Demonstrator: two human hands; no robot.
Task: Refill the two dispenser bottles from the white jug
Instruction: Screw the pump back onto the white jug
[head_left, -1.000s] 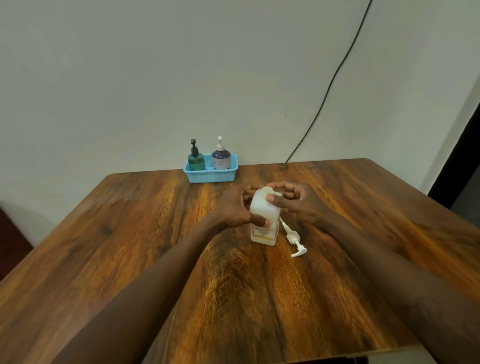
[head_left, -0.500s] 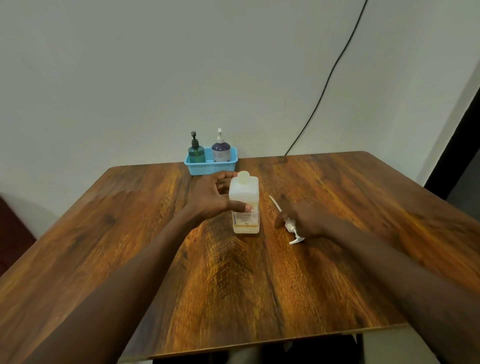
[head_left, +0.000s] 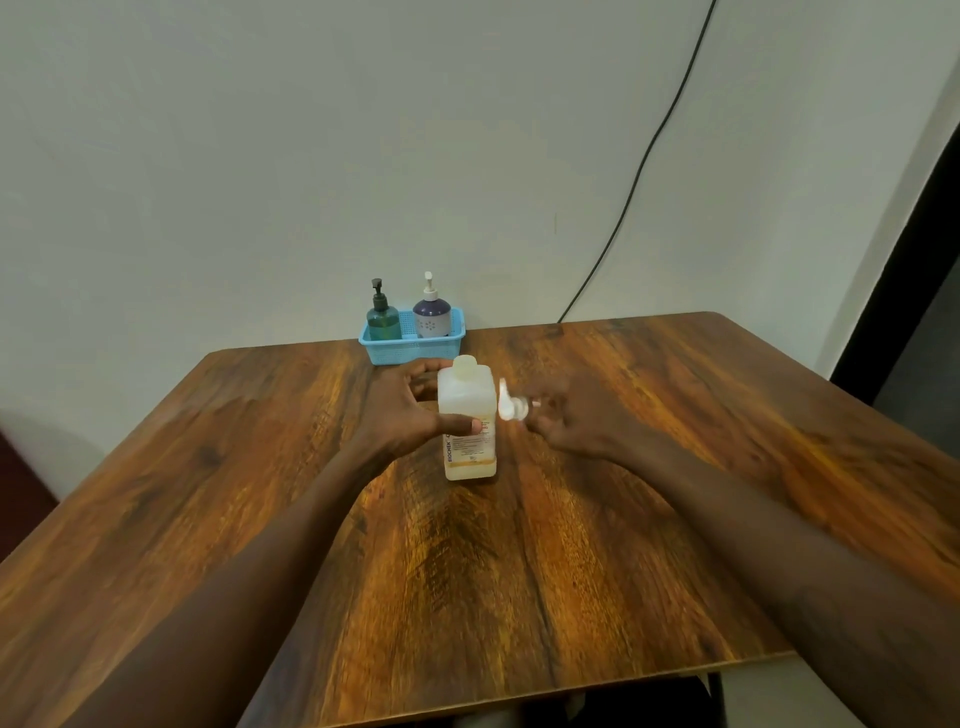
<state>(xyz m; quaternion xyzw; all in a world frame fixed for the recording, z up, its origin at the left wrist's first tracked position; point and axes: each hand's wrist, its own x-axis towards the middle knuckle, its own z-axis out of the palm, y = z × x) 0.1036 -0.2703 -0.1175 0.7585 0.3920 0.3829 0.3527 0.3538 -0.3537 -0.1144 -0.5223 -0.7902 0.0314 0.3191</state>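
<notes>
A square-sided, translucent white plastic jug (head_left: 466, 415) stands upright on the brown wood-grain table (head_left: 519, 571), a little above the centre of the frame. Its short neck is at the top and a printed label covers the lower front. The left hand (head_left: 408, 413) grips the jug from the left side of the picture. The thumb (head_left: 462, 425) lies across the front just above the label, and the fingers wrap round behind the upper body.

Just right of the jug's shoulder, with a narrow gap between them, the right hand (head_left: 571, 415) holds a white plastic pump head (head_left: 511, 408). Its fingers are curled round the pump's stem end. The nozzle points toward the jug, and both hand and pump head are blurred, so the exact hold on it cannot be made out.

At the table's far edge, above the jug in the frame, sits a light blue perforated plastic basket (head_left: 447, 347) against the pale wall. Two dispensers stand upright in it, side by side. On the left is a green bottle (head_left: 383, 322) with a black pump. On the right is a purple-and-white bottle (head_left: 431, 316) with a white pump. Both are well apart from the hands.

A thin black cable (head_left: 649, 156) runs down the wall from the upper right to the table's back edge.
</notes>
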